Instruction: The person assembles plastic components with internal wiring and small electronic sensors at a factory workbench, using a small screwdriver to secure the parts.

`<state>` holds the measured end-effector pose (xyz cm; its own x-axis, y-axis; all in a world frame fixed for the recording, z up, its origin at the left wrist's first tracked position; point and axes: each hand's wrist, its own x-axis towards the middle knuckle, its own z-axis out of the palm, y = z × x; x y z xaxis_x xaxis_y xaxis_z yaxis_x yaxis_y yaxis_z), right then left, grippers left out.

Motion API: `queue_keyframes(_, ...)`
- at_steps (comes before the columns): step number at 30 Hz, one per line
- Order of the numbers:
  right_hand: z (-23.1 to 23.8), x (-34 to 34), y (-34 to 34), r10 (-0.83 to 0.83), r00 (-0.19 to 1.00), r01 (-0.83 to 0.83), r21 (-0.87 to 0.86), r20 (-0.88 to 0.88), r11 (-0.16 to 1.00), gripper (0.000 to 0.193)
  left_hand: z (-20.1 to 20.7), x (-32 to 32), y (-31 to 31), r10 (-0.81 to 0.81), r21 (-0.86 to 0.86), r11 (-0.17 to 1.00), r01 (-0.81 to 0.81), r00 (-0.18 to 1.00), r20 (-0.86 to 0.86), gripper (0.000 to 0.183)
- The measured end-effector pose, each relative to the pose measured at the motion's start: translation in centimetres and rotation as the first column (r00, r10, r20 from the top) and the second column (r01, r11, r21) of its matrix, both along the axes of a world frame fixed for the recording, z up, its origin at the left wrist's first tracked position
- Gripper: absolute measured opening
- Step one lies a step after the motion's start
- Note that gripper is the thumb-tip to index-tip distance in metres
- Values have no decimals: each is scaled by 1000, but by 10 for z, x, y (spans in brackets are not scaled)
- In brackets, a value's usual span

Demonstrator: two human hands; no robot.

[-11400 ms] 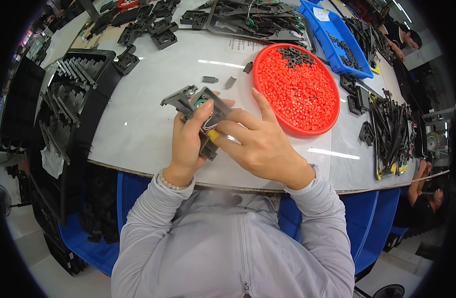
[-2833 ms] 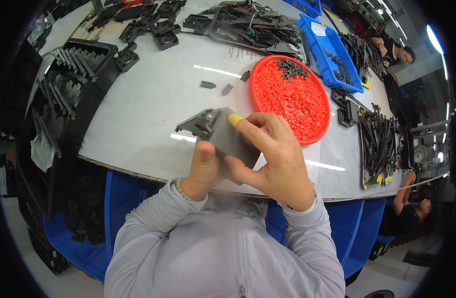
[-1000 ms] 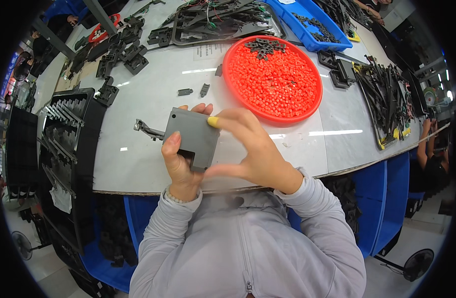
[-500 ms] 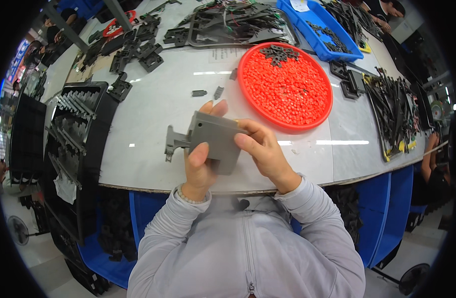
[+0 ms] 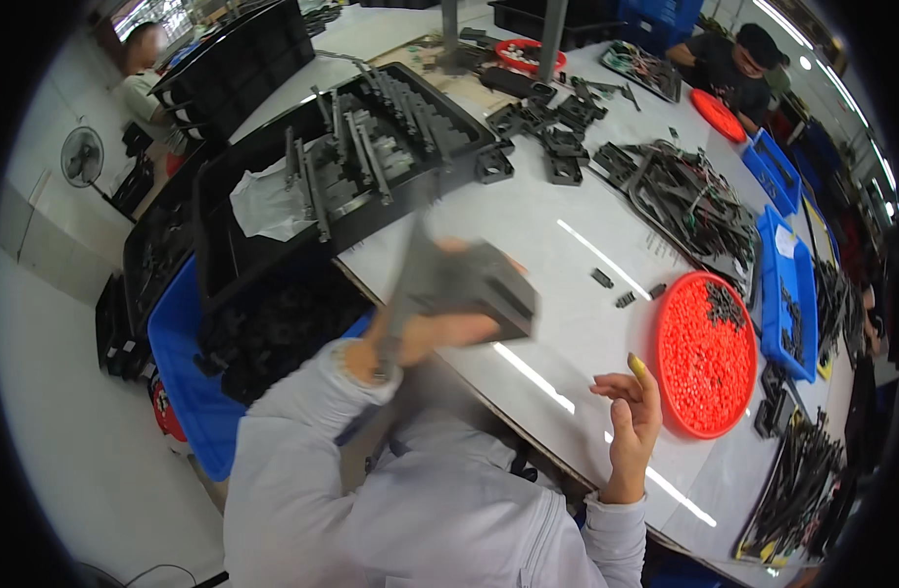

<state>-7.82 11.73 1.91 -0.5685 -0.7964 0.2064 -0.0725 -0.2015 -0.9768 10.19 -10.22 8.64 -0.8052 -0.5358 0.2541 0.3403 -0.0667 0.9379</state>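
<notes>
My left hand is closed around a grey plastic housing, a boxy part with a long arm, smeared by motion. It is held over the near edge of the table, close to the black crate, where long grey bars lie in rows. My right hand is empty, its fingers apart, just left of the round red tray of small red pieces. Yellow covers one of its fingertips. Small dark parts lie on the white table beyond the hands.
A dark tray of black parts and wires sits past the red tray. Blue bins line the right side. Below the table at left is a blue tub with dark parts. A co-worker sits at the far right.
My view has turned to the left. My right hand has let go of the grey housing and opened. My left hand has carried it leftward, toward the black crate.
</notes>
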Motion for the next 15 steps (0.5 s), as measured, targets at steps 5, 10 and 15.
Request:
queue_keyframes(5, -2, -2, 2, -15, 1000, 15, 18, -5, 1000, 41, 38, 99, -98, 704, -347, 644, -681, 706, -80, 38)
queue_keyframes(10, -5, -7, -2, -39, 999, 40, 24, -23, 999, 37, 38, 183, -225, 825, -308, 524, -794, 563, -47, 42)
queue_keyframes(15, -7, -9, -2, -80, 996, 82, 55, -34, 995, 36, -33, 187, -305, 731, -41, 673, -738, 656, 190, 40)
